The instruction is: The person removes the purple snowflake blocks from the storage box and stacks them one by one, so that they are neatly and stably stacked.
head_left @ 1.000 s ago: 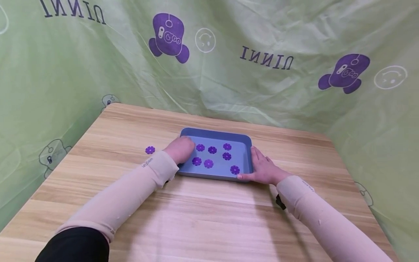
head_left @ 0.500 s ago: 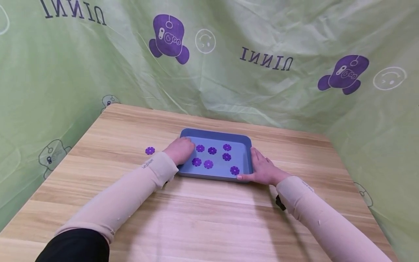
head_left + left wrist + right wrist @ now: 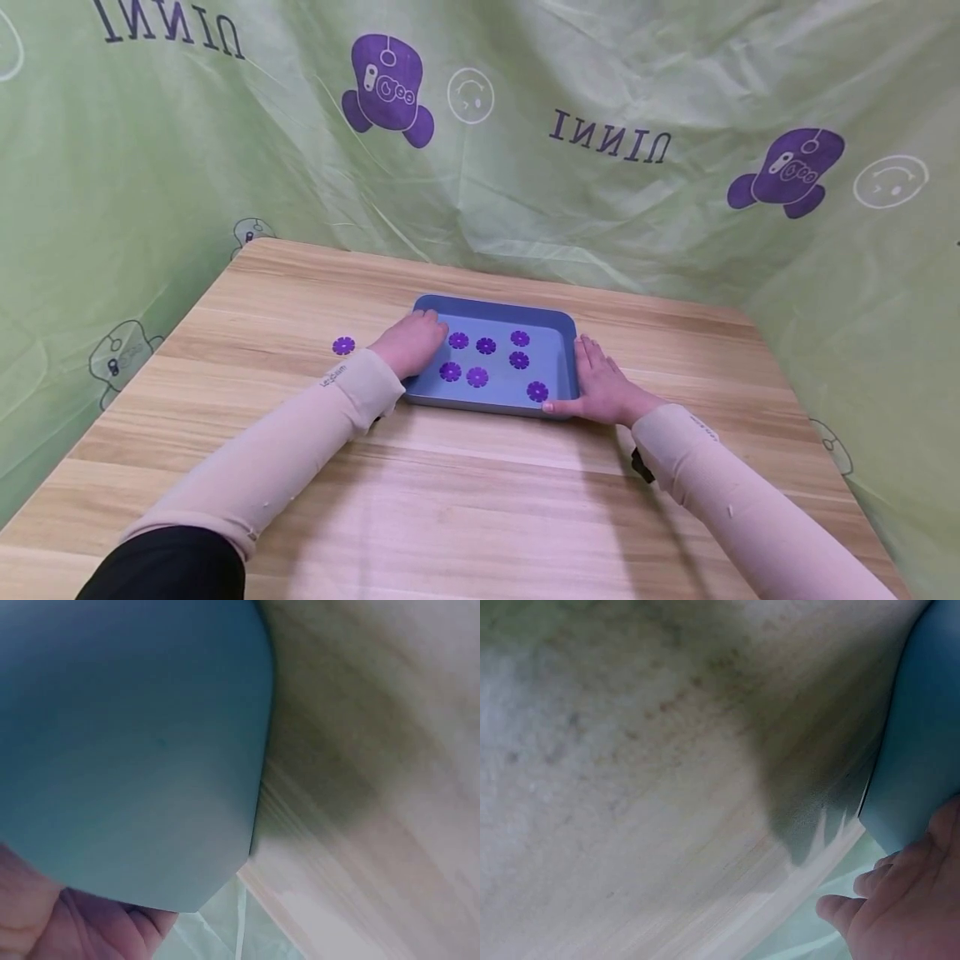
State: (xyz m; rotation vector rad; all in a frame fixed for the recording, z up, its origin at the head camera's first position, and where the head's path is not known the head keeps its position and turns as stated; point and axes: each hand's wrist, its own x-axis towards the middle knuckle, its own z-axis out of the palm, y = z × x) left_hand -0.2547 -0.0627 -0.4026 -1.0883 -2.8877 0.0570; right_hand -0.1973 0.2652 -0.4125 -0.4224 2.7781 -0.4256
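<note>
A blue rectangular tray [image 3: 558,367] stands on the wooden table, with several purple notched discs [image 3: 477,377] lying flat in it. My left hand [image 3: 411,342] reaches over the tray's left end, its fingertips inside. In the left wrist view, those fingers [image 3: 112,930] show only partly beyond the tray's wall [image 3: 142,787]; whether they pinch anything is hidden. My right hand [image 3: 603,390] rests against the tray's right side, fingers extended along the wall and thumb at the front rim. The right wrist view shows its fingers [image 3: 870,889] beside the wall. One purple disc [image 3: 343,346] lies outside, left of the tray.
The wooden table [image 3: 450,508] extends around the tray on all sides. A green printed curtain [image 3: 465,192] hangs behind the table and along both its sides.
My left hand has shifted slightly left, and its fingers look a little less bunched. The right hand, tray and visible discs stay in place.
</note>
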